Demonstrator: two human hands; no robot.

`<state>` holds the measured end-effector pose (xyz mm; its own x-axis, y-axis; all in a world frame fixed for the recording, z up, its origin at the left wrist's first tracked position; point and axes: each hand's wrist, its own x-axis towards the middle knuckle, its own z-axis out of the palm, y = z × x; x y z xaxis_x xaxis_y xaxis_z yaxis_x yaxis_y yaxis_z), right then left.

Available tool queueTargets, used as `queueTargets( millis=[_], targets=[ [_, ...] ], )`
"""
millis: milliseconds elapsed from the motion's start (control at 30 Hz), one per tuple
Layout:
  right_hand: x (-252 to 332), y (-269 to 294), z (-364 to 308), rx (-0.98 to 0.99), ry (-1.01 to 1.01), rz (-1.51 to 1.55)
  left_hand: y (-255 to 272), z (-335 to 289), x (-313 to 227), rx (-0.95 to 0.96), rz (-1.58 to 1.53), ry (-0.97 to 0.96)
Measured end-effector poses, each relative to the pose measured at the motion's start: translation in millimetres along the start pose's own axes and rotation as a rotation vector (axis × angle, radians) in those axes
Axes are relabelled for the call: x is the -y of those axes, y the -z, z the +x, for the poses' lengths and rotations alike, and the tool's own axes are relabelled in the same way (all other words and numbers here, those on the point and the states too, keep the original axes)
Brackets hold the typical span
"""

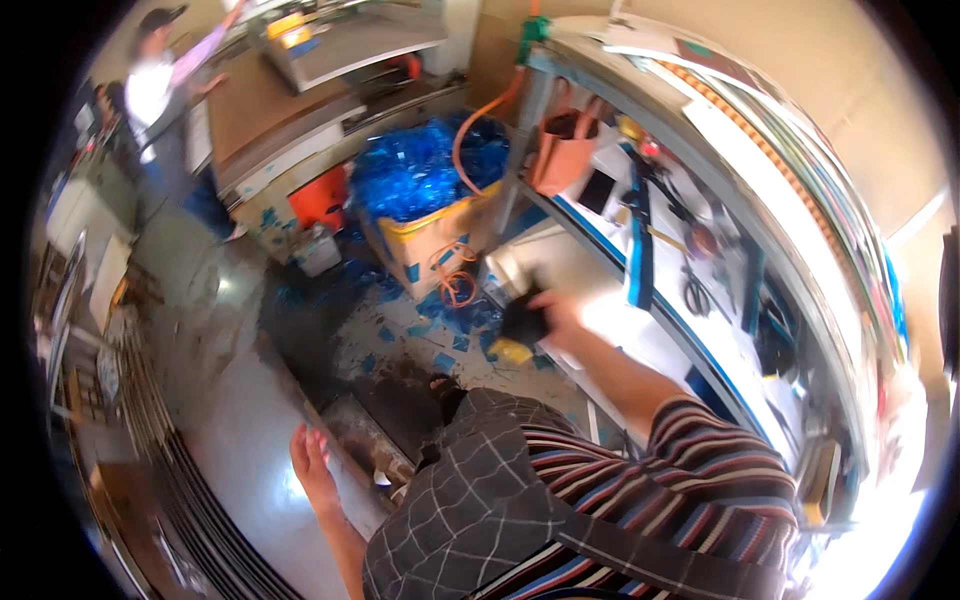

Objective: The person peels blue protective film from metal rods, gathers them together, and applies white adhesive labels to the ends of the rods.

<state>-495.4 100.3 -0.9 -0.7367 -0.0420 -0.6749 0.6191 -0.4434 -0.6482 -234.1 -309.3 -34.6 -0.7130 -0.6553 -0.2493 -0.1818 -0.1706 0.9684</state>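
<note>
Right hand (563,320), 1 o'clock from your apron (470,490): grasping a blurred black object (521,322), probably light; hold its 3 o'clock edge. Left hand (315,472), 9 o'clock: empty.

Glossy plastic scraps (420,165), cloth apron (465,480).

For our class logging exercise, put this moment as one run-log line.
right hand: holding blurred black object | left hand: nothing visible held | ahead: box, blue scraps

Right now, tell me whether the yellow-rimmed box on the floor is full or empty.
Full: the yellow-rimmed box has crumpled blue plastic heaped above its rim.
</note>
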Motion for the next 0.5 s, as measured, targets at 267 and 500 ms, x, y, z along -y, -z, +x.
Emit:
queueTargets(
  millis=[267,500],
  targets=[
    [105.4,68.9,-54.9,-0.456,0.701,-0.039,135.2,-116.2,6.0,-0.485,-0.151,0.205],
    [-82.5,-196.5,29.8,0.669,0.797,-1.185,149.1,-134.2,7.4,-0.778,-0.273,0.077]
  ],
)
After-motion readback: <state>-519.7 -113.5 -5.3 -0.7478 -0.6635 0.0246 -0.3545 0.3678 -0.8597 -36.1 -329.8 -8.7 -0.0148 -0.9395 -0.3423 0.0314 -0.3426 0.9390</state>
